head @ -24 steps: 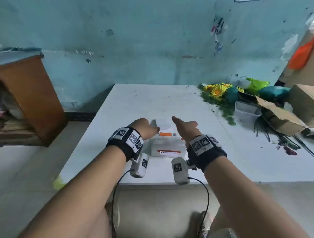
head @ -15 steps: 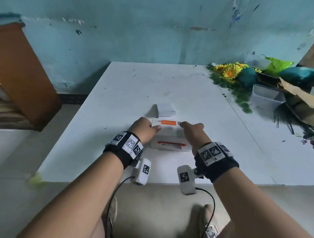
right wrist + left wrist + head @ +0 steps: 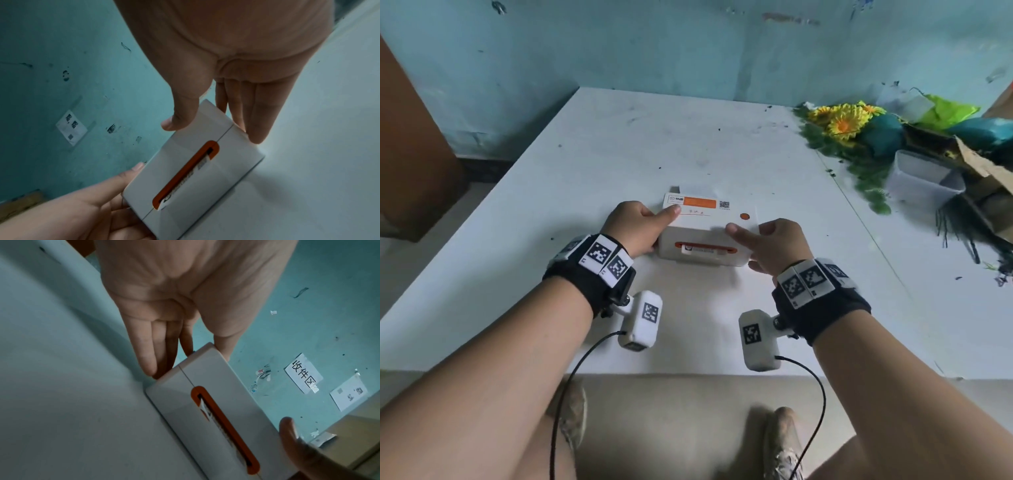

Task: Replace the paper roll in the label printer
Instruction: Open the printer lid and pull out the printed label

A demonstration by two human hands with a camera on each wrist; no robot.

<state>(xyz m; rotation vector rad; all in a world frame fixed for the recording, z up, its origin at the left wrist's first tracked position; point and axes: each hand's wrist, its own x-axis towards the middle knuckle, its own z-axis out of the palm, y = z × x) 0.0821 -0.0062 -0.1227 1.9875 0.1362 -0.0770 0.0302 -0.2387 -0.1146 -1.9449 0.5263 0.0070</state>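
Teal walls (image 3: 654, 51) back a white table (image 3: 619, 144) where both hands (image 3: 635, 228) (image 3: 779, 245) clasp the label printer (image 3: 705, 236).

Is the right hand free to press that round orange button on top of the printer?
Probably yes. The right hand grips the printer at its right end, thumb on top, and the orange button sits uncovered just beyond the thumb.
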